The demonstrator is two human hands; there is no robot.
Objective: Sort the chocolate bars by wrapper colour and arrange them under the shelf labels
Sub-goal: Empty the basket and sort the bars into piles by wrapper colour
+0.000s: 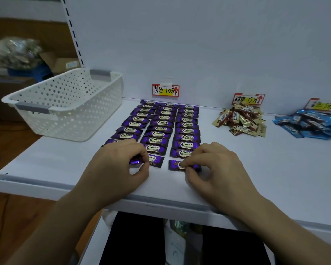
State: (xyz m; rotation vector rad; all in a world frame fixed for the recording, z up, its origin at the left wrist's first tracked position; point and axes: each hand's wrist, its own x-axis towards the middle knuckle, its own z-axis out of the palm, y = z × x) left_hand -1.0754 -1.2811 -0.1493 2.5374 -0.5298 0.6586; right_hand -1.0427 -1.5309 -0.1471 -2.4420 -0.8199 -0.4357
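Item: purple chocolate bars (161, 129), lying in three neat columns on the white shelf (237, 169) under the purple label (165, 90), with the left hand (120, 163) pinching the front bar of the left column and the right hand (212, 165) pinching the front bar of the right column. The wrappers are looking light, glossy and likely slippery, so gripping across the firm middle rather than the crimped ends seems best. Beyond, brown bars (241, 121) and blue bars (310, 125) are sitting in loose heaps under their own labels, and a white basket (65, 104) is standing to the left.
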